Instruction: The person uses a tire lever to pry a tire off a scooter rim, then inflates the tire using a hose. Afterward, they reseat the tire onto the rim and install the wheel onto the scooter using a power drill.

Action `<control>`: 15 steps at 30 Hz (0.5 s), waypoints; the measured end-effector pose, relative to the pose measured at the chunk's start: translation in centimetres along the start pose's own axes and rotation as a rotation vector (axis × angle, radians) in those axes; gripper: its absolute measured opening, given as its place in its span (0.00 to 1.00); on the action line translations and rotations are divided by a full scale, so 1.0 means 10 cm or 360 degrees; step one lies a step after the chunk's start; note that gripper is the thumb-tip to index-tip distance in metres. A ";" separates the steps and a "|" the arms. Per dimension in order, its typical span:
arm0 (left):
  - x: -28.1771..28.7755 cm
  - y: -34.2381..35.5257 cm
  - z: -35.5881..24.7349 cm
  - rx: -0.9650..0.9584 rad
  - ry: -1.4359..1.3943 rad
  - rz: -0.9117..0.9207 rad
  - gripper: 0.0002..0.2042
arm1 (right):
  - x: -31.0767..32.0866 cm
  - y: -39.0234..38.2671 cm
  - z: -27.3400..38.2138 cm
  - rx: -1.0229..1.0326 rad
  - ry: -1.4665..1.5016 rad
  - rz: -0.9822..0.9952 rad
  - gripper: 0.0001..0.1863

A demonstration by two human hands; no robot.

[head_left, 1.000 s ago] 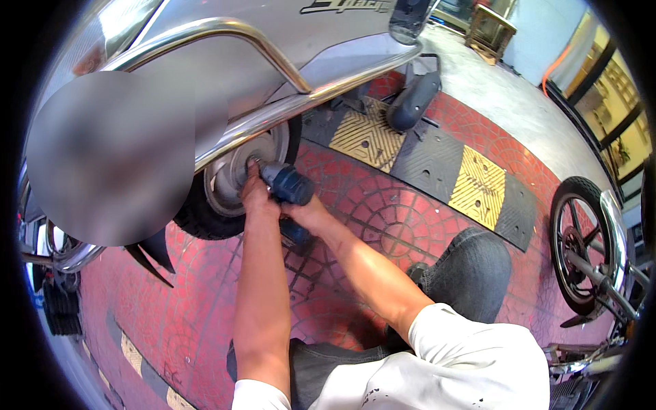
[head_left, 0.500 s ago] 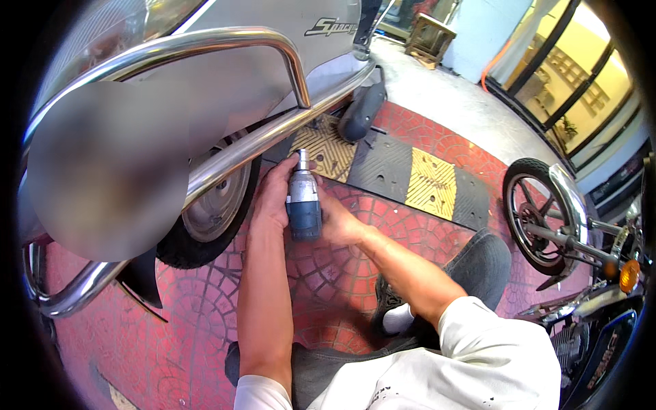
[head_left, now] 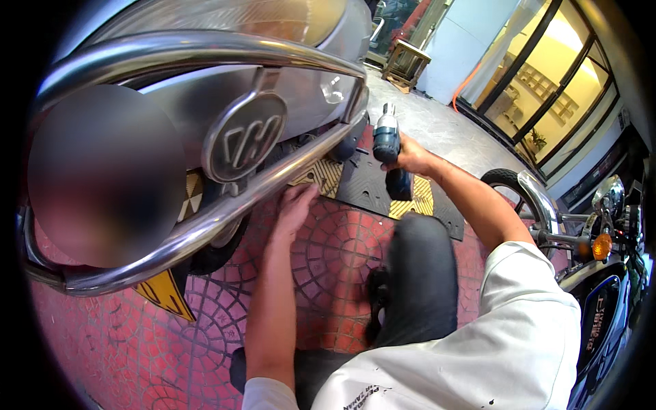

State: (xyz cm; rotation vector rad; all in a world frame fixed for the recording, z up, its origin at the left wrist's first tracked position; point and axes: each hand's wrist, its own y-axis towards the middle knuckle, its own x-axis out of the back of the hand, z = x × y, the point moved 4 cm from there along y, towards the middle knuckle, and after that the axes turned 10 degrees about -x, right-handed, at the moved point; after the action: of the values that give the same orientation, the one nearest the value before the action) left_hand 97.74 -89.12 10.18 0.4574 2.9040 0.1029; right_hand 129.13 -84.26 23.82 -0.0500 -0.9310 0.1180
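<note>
My right hand [head_left: 414, 156] grips a cordless impact wrench [head_left: 387, 141] by its handle. The tool is dark blue and grey, with its metal nose pointing away from me and its battery end below. My left hand [head_left: 296, 206] is low beside the scooter's chrome crash bar [head_left: 292, 169], fingers a little bent and apart, with nothing seen in it. The silver scooter [head_left: 307, 99] fills the upper left, a round metal emblem [head_left: 246, 138] on its guard. A blurred round patch hides part of the scooter's left side.
A black and yellow rubber ramp [head_left: 365, 183] lies on red patterned paving [head_left: 342, 239] past my knee. Another motorcycle [head_left: 594, 294] stands close on my right. Farther off are a wooden stool [head_left: 406, 63] and glass doors [head_left: 540, 89]. A yellow plate [head_left: 167, 294] hangs under the scooter.
Both hands were around the impact wrench; now only my right hand holds it, up and to the right. My left hand has come off the tool. The view has shifted toward the scooter's end.
</note>
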 end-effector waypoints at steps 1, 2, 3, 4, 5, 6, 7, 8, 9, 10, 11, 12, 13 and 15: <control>0.06 -0.04 0.09 -0.0029 0.0026 -0.0126 0.19 | 0.15 0.02 -0.09 -0.0042 -0.0150 -0.0075 0.42; 0.14 -0.07 0.16 -0.0035 0.0038 -0.0126 0.18 | 0.28 0.04 -0.21 -0.0079 -0.0299 -0.0146 0.42; 0.23 -0.07 0.21 0.0028 0.0117 -0.0082 0.20 | 0.40 0.07 -0.33 -0.0093 -0.0544 -0.0217 0.45; 0.32 -0.09 0.25 0.0009 0.0138 -0.0118 0.20 | 0.47 0.11 -0.49 -0.0176 -0.0672 -0.0216 0.43; 0.40 -0.13 0.28 0.0027 0.0170 -0.0159 0.21 | 0.48 0.16 -0.70 -0.0314 -0.0802 -0.0209 0.41; 0.45 -0.12 0.31 0.0056 0.0216 -0.0222 0.21 | 0.48 0.24 -0.90 -0.0416 -0.0916 -0.0204 0.40; 0.47 -0.08 0.34 0.0109 0.0244 -0.0194 0.22 | 0.46 0.31 -1.11 -0.0379 -0.1020 -0.0130 0.36; 0.51 -0.08 0.38 0.0197 0.0273 -0.0186 0.22 | 0.41 0.39 -1.32 -0.0320 -0.1186 -0.0143 0.31; 0.52 -0.03 0.42 0.0277 0.0294 -0.0190 0.22 | 0.34 0.49 -1.56 -0.0346 -0.1240 -0.0101 0.28; 0.50 0.04 0.48 0.0301 0.0321 -0.0230 0.22 | 0.29 0.59 -1.82 -0.0384 -0.1317 -0.0050 0.26; 0.45 0.11 0.56 0.0333 0.0343 -0.0271 0.22 | 0.23 0.69 -2.07 -0.0385 -0.1373 0.0003 0.24; 0.41 0.19 0.63 0.0366 0.0367 -0.0306 0.21 | 0.15 0.79 -2.33 -0.0413 -0.1437 0.0061 0.21; 0.36 0.26 0.68 0.0374 0.0418 -0.0267 0.22 | 0.08 0.90 -2.59 -0.0480 -0.1491 0.0115 0.21; 0.23 0.43 0.77 0.0364 0.0488 -0.0188 0.22 | -0.06 1.10 -3.03 -0.0528 -0.1479 0.0150 0.22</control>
State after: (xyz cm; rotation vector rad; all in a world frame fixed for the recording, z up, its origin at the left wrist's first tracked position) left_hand 98.49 -84.07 2.63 0.3283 3.2536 -0.1963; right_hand 152.19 -73.16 4.25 -0.3699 -1.8717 0.0694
